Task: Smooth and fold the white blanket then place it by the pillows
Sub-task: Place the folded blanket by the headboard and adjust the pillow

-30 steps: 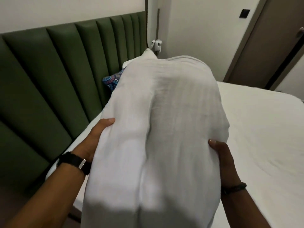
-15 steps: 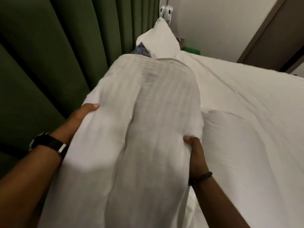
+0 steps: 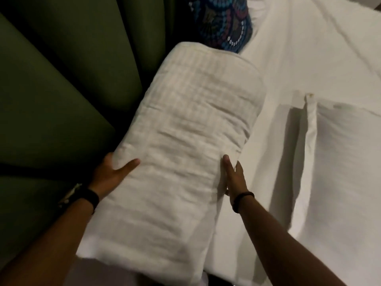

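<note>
The folded white blanket (image 3: 185, 129) is a thick, long bundle lying along the head of the bed, against the green headboard. My left hand (image 3: 111, 172) grips its left side, thumb on top and fingers hidden underneath. My right hand (image 3: 233, 174) presses flat against its right side, fingers straight. The blanket's far end touches a blue patterned pillow (image 3: 222, 23). A white pillow (image 3: 338, 162) lies to the right on the sheet.
The padded green headboard (image 3: 61, 79) fills the left side. The white bed sheet (image 3: 299, 58) stretches to the right and far side. The mattress edge is at the bottom, close to me.
The blanket has come down from in front of me onto the bed by the headboard. My view has tilted downward, and the blue patterned pillow is now close above the bundle.
</note>
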